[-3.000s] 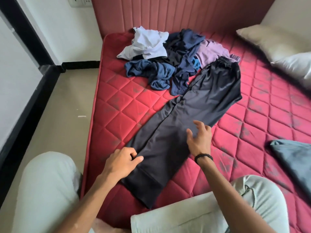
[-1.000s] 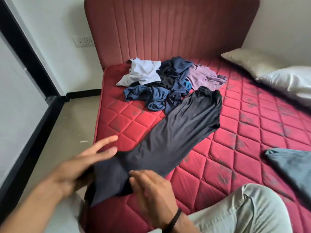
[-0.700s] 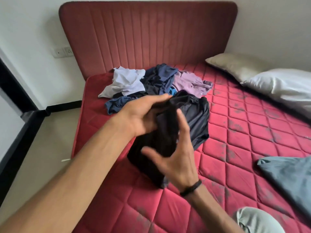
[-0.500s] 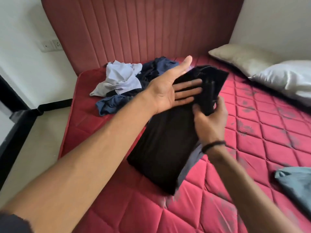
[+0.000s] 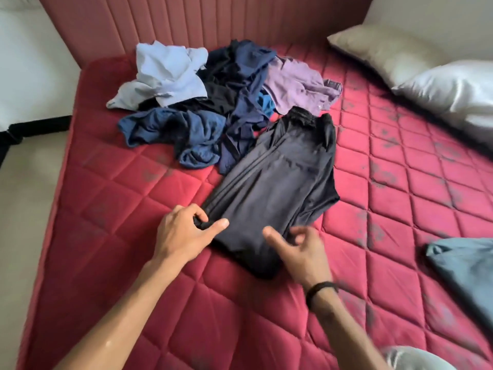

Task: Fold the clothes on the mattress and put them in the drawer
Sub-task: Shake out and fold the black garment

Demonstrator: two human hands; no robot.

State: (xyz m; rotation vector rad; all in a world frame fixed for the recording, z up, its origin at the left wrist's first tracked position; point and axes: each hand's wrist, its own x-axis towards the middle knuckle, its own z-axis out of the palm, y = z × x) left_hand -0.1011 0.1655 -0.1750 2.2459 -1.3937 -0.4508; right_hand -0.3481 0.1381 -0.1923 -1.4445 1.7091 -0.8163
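Note:
Black trousers (image 5: pixel 277 180) lie folded in half on the red quilted mattress (image 5: pixel 138 209), waistband toward the headboard and the fold nearest me. My left hand (image 5: pixel 184 233) pinches the near left corner of the fold between thumb and fingers. At the near right corner is my right hand (image 5: pixel 298 249), blurred: its thumb rests on the cloth and its fingers curl at the edge, so its grip is unclear. Behind the trousers sits a heap of unfolded clothes (image 5: pixel 213 102): pale blue, navy, blue and lilac pieces.
A grey-blue garment (image 5: pixel 464 265) lies at the mattress's right edge. Two pillows (image 5: pixel 432 73) rest at the back right. The padded red headboard (image 5: pixel 202 20) stands behind the heap. Bare floor (image 5: pixel 24 198) runs along the left side. No drawer is in view.
The trousers lay full length, then both hands lifted the legs and carried them up to the waistband. Now the folded trousers lie flat and both hands are back at the near fold.

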